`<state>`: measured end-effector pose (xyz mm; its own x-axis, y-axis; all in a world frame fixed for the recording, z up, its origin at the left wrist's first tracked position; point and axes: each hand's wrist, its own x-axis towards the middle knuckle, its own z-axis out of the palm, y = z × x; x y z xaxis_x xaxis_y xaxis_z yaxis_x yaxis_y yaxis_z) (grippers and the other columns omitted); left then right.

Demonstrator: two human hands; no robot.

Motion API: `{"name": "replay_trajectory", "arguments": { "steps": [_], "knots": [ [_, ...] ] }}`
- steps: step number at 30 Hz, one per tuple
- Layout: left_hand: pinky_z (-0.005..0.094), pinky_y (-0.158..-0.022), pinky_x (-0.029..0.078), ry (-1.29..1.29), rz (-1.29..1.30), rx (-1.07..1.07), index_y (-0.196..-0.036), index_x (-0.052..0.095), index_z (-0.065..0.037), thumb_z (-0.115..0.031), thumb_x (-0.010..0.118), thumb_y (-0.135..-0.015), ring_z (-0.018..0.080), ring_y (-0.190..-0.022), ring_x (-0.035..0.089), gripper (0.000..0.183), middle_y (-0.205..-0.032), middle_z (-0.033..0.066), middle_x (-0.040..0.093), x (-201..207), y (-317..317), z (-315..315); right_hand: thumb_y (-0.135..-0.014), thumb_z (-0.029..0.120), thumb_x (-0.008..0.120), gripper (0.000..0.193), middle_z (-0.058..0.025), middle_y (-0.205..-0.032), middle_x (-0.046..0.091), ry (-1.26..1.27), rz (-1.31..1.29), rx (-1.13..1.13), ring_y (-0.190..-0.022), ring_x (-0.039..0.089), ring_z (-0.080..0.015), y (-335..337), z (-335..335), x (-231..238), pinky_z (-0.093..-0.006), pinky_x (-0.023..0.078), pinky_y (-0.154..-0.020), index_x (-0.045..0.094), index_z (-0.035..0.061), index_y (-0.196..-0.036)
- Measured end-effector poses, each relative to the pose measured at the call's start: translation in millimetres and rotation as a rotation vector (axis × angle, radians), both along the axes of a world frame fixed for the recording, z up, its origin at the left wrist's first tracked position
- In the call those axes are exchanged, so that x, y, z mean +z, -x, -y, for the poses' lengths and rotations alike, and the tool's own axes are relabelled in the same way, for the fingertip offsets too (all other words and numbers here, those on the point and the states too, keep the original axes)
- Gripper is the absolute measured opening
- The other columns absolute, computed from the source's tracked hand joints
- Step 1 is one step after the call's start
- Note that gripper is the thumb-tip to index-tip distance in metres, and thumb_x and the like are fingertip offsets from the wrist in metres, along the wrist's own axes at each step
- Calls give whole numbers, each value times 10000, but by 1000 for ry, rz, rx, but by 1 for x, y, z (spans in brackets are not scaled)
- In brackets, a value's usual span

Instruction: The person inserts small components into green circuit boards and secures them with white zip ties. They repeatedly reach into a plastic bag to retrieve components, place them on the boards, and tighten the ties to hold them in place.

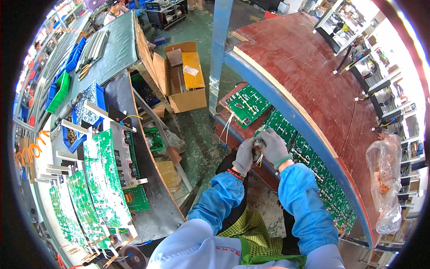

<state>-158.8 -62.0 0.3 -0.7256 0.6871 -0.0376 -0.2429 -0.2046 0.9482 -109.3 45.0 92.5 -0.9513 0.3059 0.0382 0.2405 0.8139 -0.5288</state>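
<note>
My left hand (244,157) and my right hand (273,147), both in grey gloves, meet at the near edge of a low shelf under the red-topped bench. Their fingers are closed together around thin white and yellow wires (259,160), whose ends hang below the fingertips. What else sits between the fingers is hidden. Just beyond them lies a green circuit board (247,105) with white wires (229,127) dangling off its near side. More green boards (309,154) line the shelf, running past my right hand and forearm.
The red bench top (304,58) overhangs the shelf, with a blue frame edge (286,105) and a post (219,49). At left, upright circuit boards (104,175) and blue parts bins (91,105) crowd another bench. An open cardboard box (188,96) stands on the floor. Clear plastic bag (387,179) at right.
</note>
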Motion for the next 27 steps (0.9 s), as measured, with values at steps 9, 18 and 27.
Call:
{"name": "replay_trajectory", "arguments": {
  "steps": [9,18,27],
  "knots": [
    [196,-451,320,-9,151,-12,-921,577,-83,-231,376,-967,33,-516,437,254,-686,-37,510,-2,-1,-1,-804,117,602,78,-147,-949,574,-52,42,-30,-837,602,-375,-1,0,0,-462,496,-723,578,61,-852],
    [209,-442,334,-77,427,-38,-878,578,-88,-279,378,-976,44,-491,445,293,-657,-24,522,1,1,-3,-770,116,662,152,-142,-948,588,-59,-83,-120,-853,611,-366,1,7,1,-443,503,-727,613,87,-911],
    [235,-467,369,26,-2,60,-932,589,-42,-197,377,-969,74,-516,482,265,-673,8,529,-2,0,-1,-773,137,664,124,-137,-926,581,35,-50,12,-850,607,-353,-3,-6,-2,-429,503,-742,626,82,-878]
  ]
}}
